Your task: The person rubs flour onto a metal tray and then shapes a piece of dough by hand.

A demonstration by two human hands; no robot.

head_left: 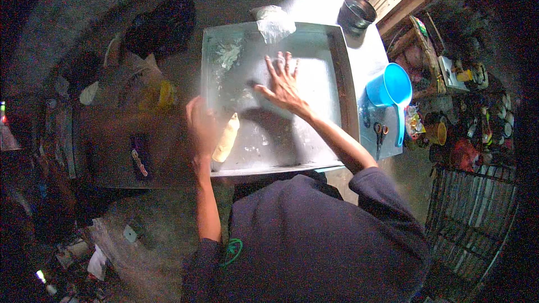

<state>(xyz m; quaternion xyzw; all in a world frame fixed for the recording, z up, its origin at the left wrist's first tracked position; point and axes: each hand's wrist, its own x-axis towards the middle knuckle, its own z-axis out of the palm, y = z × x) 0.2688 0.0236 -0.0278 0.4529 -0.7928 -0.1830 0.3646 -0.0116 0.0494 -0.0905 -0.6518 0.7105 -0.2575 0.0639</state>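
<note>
A shallow metal tray with raised sides lies before me, its floor dusted with white powder. My right hand is over the middle of the tray, palm down, fingers spread, holding nothing; a shadow falls beside it. I cannot tell whether it touches the surface. My left hand is smeared by motion at the tray's left edge, so its fingers cannot be made out. Close to it, a long pale roll that looks like dough rests in the tray's near left corner. White powder is heaped in the far left corner.
A white plastic bag hangs over the tray's far edge. Right of the tray are a black pot, a blue dipper and scissors. A black plastic bag and a blurred yellow thing lie left. A rack stands at right.
</note>
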